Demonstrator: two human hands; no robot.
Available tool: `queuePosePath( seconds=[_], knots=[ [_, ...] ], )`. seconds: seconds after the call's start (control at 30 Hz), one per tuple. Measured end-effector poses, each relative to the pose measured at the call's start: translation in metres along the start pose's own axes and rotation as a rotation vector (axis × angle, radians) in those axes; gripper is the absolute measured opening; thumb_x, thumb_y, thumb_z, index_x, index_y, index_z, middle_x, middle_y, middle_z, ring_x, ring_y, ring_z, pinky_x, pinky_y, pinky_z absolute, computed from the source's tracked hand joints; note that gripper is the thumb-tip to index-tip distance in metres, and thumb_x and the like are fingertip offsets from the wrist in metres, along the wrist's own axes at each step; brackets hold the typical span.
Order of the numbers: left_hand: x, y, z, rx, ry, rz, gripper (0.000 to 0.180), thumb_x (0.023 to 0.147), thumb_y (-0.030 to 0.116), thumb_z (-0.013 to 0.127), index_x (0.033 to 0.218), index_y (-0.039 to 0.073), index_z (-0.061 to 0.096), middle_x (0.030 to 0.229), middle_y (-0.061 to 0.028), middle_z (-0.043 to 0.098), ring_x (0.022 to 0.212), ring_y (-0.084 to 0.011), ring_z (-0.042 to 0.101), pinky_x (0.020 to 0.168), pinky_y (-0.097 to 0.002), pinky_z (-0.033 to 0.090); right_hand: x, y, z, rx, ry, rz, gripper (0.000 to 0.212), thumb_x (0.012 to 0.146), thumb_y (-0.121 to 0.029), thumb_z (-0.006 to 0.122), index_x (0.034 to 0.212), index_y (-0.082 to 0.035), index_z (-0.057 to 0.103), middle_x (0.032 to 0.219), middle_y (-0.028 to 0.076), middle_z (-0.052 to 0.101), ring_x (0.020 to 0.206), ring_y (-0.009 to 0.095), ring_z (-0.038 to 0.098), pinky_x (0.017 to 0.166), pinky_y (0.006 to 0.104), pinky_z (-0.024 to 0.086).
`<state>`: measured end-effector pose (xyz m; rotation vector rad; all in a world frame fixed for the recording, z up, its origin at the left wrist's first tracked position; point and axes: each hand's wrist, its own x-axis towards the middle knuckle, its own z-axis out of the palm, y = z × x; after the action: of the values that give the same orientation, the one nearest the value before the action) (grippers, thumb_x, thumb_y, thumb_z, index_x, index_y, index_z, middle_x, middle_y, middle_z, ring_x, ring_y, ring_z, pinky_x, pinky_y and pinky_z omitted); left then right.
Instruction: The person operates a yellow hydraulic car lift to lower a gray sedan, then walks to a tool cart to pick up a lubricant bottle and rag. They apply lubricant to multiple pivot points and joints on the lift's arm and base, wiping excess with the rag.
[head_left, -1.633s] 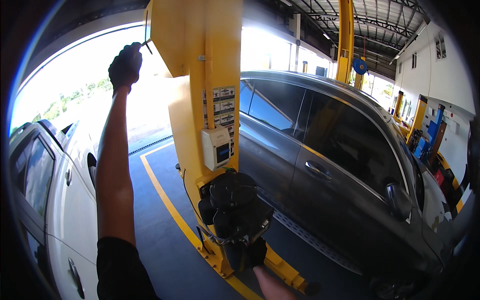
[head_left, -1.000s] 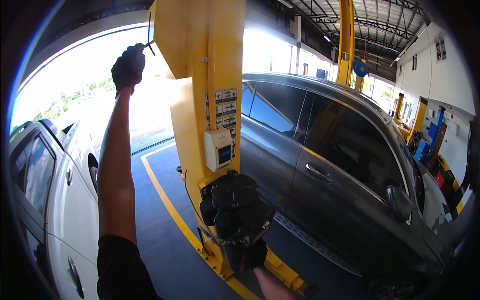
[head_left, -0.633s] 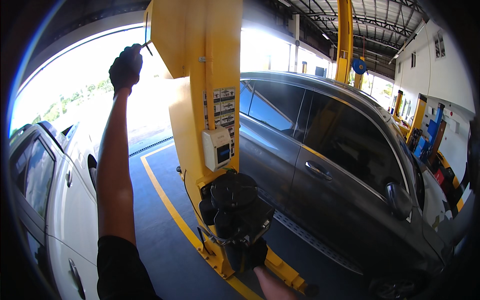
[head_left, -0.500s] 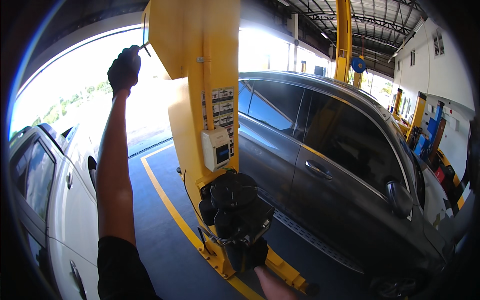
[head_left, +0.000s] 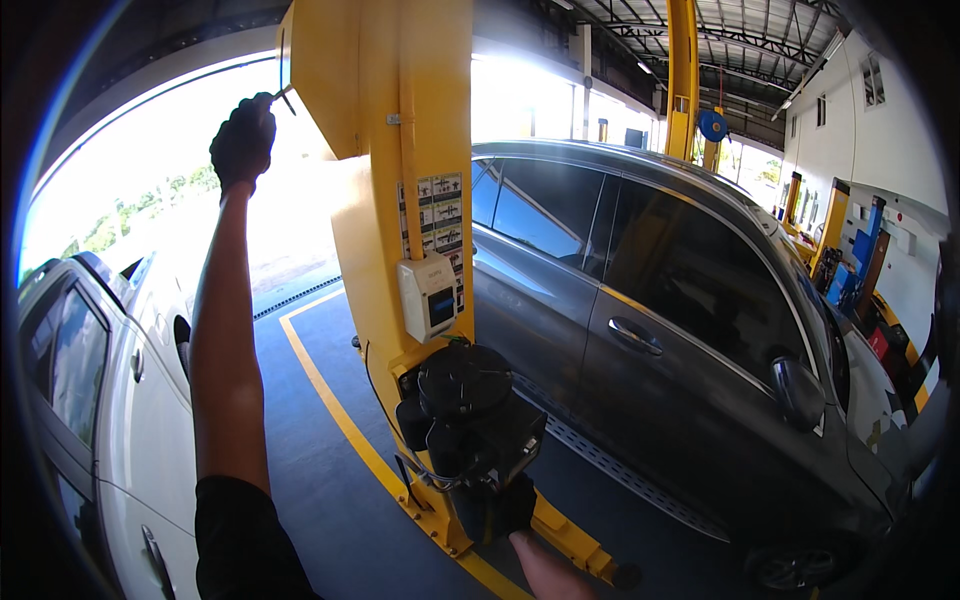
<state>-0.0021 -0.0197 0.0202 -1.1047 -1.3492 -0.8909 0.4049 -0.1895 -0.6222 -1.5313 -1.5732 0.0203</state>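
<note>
Blue floor [head_left: 310, 440]; rod [head_left: 284, 96] atop left grip [head_left: 243, 145]

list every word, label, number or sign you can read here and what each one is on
No text can be quoted:
Sheet of pictogram panels on the yellow column: too small to read.
White box: faint marking, too blurred.
Dark screen on the box: nothing legible.
Black motor unit: no legible marking.

The view has shifted slightly right; the yellow post [head_left: 372, 200] and gloved left hand [head_left: 243, 143] sit slightly further left.
</note>
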Motion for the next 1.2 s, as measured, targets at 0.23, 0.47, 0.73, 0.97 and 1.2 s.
queuePosePath(
  seconds=[0.23,0.47,0.73,0.97,1.2],
  knots=[
    [-0.001,-0.003,0.002,-0.013,0.056,0.016,0.019,0.106,0.033,0.052,0.123,0.025,0.057,0.106,-0.0093,0.067,0.088,-0.0375,0.072,0.074,-0.0517,0.06,0.002,0.0,0.003,0.025,0.022,-0.046,0.057,0.085,-0.057,0.078,0.105,-0.004,0.07,0.099,0.018,0.071,0.092,0.04,0.069,0.078,0.0495,0.054],
    [-0.004,0.001,-0.002,-0.002,0.071,-0.007,0.019,0.105,0.032,0.053,0.12,0.023,0.059,0.103,-0.0088,0.067,0.089,-0.0347,0.073,0.075,-0.05,0.06,0.007,-0.016,-0.012,0.059,-0.077,0.024,0.057,0.087,-0.056,0.075,0.105,-0.003,0.069,0.1,0.019,0.07,0.093,0.041,0.069,0.079,0.0503,0.054],
    [-0.002,0.002,-0.006,0.012,0.095,-0.02,0.015,0.104,0.03,0.055,0.114,0.022,0.061,0.099,-0.0085,0.067,0.086,-0.033,0.072,0.074,-0.0493,0.059,0.008,-0.013,-0.006,0.011,-0.088,0.026,0.056,0.089,-0.055,0.073,0.107,-0.002,0.068,0.102,0.02,0.069,0.095,0.042,0.067,0.081,0.051,0.053],
    [-0.003,0.001,-0.003,0.036,0.087,-0.016,0.014,0.103,0.031,0.056,0.113,0.022,0.059,0.098,-0.0075,0.066,0.086,-0.0322,0.071,0.073,-0.0495,0.059,0.004,-0.009,-0.002,-0.013,-0.103,0.035,0.056,0.09,-0.054,0.071,0.109,-0.002,0.067,0.103,0.021,0.068,0.097,0.042,0.066,0.082,0.0516,0.053],
    [-0.004,-0.004,0.01,0.008,0.129,0.015,0.02,0.102,0.036,0.059,0.117,0.022,0.057,0.1,-0.0073,0.065,0.087,-0.0324,0.07,0.074,-0.0494,0.058,0.0,-0.006,-0.005,-0.025,-0.109,0.047,0.056,0.092,-0.052,0.069,0.113,-0.001,0.065,0.105,0.022,0.065,0.1,0.044,0.064,0.084,0.0529,0.052]
  ],
)
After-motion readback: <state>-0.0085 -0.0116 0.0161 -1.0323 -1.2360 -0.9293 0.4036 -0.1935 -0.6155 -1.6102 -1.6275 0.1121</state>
